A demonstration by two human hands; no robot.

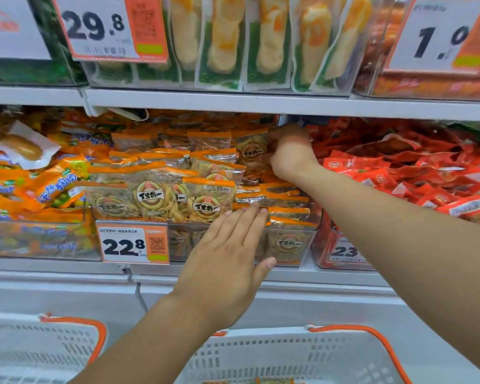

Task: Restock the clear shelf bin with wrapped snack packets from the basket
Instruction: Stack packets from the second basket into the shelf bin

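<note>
- Two white baskets (288, 353) below the shelf, both cut off.
- Clear bin (288, 245) heaped with orange-edged snack packets (205, 200); red packets (427, 176) alongside.
- Left hand (227, 261) flat, fingers straight against the bin front.
- Right hand (291, 151) grips a packet (251, 153) deep inside; its fingers are hidden.

The snack packets (205, 189) under the left hand's (227, 261) fingertips are clear with orange top bands and round tan-and-black printed seals. To the right of the right hand (291, 153) lie red packets (416, 173) with white marks. Below both hands the baskets (288, 358) are white perforated plastic with orange handles, and left of the left hand the price tag (135, 242) is white and orange with black digits.
</note>
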